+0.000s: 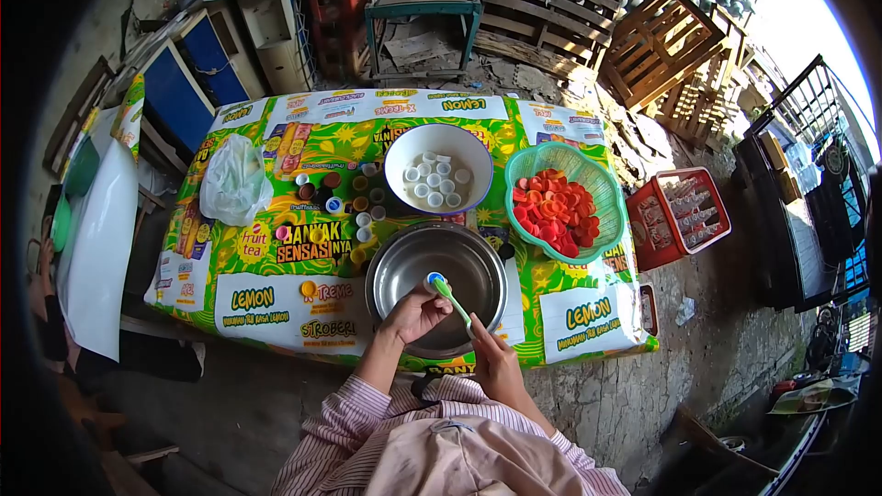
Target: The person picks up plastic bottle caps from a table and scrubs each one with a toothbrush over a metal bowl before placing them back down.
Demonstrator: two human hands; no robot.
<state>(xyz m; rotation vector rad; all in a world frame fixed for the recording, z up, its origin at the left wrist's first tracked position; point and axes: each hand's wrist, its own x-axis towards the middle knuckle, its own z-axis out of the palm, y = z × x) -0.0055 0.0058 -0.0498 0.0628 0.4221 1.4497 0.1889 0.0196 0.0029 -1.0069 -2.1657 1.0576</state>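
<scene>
Over a steel basin [390, 266], my right hand [497, 366] is closed around the lower handle of a green and white toothbrush [452, 299]. The brush slants up and left toward my left hand [418, 312], whose fingers are pinched together. At those fingertips shows a small blue and white bottle cap [435, 277], touching the brush head. Behind the basin stands a white enamel bowl [401, 142] with several white caps [435, 182] in it. To the right, a turquoise plastic basket [602, 186] holds a heap of red caps [556, 211].
Loose caps in several colours [333, 205] lie left of the bowl, and a single yellow cap [308, 288] nearer me. A clear plastic bag [235, 182] sits at the table's left. Beyond the right edge stands a red crate [650, 230]; wooden pallets [551, 5] lean behind.
</scene>
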